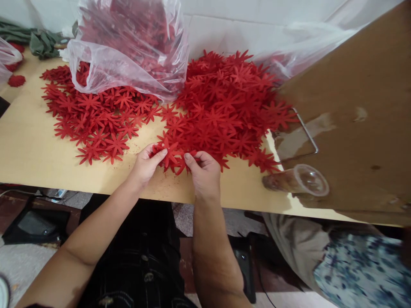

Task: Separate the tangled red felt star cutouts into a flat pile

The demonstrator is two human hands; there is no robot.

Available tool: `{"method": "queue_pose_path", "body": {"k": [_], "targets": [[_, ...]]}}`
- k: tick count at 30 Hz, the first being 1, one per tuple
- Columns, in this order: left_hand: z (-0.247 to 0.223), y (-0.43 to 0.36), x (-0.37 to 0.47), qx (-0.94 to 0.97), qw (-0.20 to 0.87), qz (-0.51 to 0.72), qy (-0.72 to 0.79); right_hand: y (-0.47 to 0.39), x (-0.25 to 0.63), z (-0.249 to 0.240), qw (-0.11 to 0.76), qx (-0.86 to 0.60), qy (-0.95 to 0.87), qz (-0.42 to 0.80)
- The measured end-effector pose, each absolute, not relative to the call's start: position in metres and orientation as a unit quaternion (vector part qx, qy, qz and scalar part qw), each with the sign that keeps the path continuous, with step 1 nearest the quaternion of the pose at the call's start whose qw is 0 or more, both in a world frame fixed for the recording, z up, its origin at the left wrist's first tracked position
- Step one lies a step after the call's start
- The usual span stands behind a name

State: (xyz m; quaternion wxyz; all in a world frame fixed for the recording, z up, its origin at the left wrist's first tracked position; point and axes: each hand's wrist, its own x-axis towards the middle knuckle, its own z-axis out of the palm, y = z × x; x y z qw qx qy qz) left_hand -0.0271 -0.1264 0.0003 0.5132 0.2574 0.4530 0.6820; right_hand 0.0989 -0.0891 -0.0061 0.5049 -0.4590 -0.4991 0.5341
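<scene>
My left hand (148, 164) pinches a red flower-shaped piece (171, 150) between thumb and fingers, near the table's front edge. Close to its right, my right hand (204, 169) has thumb and forefinger pressed together on a bit of red material. Whether both hands hold the same piece cannot be made out. Behind my hands lies a large heap of red flower pieces (221, 107). A second heap (96, 111) spreads to the left, partly under a clear plastic bag (128, 64) filled with more red pieces.
A clear plastic cup (310, 180) lies tilted at the right, beside a brown board (353, 115) with a metal handle (306, 132). Green cloth (45, 42) sits at the back left of the table (28, 145). Another person's patterned clothing (362, 269) shows at lower right.
</scene>
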Motion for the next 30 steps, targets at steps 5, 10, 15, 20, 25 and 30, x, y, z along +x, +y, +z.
{"method": "queue_pose_path", "body": {"k": [5, 10, 15, 20, 25, 30], "targets": [[0.006, -0.131, -0.021, 0.325, 0.522, 0.637, 0.464, -0.089, 0.097, -0.007, 0.508, -0.478, -0.501, 0.512], [0.005, -0.133, -0.015, 0.364, 0.543, 0.611, 0.447, -0.095, 0.091, -0.002, 0.506, -0.445, -0.511, 0.534], [-0.001, -0.13, -0.017, 0.368, 0.489, 0.623, 0.487, -0.098, 0.094, 0.001, 0.477, -0.381, -0.545, 0.575], [-0.001, -0.131, -0.017, 0.389, 0.496, 0.611, 0.478, -0.096, 0.095, 0.0, 0.491, -0.405, -0.543, 0.547], [0.0, -0.131, -0.018, 0.384, 0.49, 0.616, 0.482, -0.097, 0.093, -0.001, 0.506, -0.414, -0.531, 0.539], [0.001, -0.129, -0.02, 0.374, 0.476, 0.631, 0.485, -0.096, 0.094, -0.004, 0.51, -0.373, -0.524, 0.571]]}}
